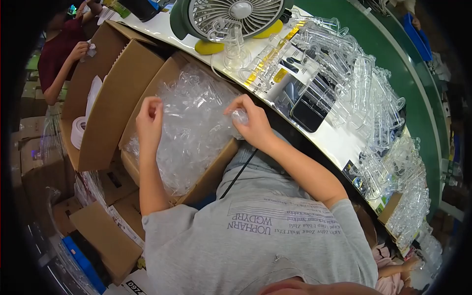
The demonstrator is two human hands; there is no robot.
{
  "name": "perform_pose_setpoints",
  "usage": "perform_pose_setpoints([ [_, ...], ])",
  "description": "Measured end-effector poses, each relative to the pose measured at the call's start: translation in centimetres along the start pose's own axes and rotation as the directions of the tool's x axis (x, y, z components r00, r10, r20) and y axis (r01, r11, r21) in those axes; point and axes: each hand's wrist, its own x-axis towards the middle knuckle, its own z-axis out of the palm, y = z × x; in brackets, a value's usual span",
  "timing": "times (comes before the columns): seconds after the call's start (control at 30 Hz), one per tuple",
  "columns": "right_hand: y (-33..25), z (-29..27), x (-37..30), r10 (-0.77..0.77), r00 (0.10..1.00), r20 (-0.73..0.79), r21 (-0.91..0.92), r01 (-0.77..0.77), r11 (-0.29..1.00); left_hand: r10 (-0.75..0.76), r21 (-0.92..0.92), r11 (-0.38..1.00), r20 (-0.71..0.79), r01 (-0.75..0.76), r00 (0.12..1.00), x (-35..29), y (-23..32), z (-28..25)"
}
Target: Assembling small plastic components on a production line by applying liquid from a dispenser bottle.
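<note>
Clear plastic heap (194,132): fills the open cardboard box (223,158) in front of you, beside the work table (332,136). It lies between your two hands, one at its left border, one at its right; neither is plainly nearer its middle. The box's longer axis seems to slant from upper right to lower left in the head view, though the lens bends edges. Contents are a loose jumble with no common direction.

Left hand (149,122): raised at the heap's left side, fingers curled toward the thumb. Whether you pinch anything there, cannot tell.

Right hand (253,123): your thumb and fingers grip a small clear piece (240,116), crumpled, near the box's right corner. Your left hand is well apart from it; its long axis cannot be made out.
</note>
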Motion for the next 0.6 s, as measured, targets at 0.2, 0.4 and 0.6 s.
perform_pose_setpoints([
  [0.2,-2.1,2.5,0.1,-0.361,0.926,-0.111,-0.233,0.329,0.915,0.243,-0.246,0.957,0.402,-0.151,0.883,-2.9,9.5,3.0],
  [0.4,-0.9,1.4,-0.5,-0.079,0.97,-0.231,-0.242,0.021,0.97,-0.206,-0.034,0.972,0.344,0.232,0.916,-1.6,-1.7,1.8],
  [0.6,-4.9,1.1,-1.8,-0.24,0.949,-0.204,-0.17,0.207,0.963,-0.486,0.445,0.841,0.371,0.307,0.791,-8.2,-20.4,6.1],
])
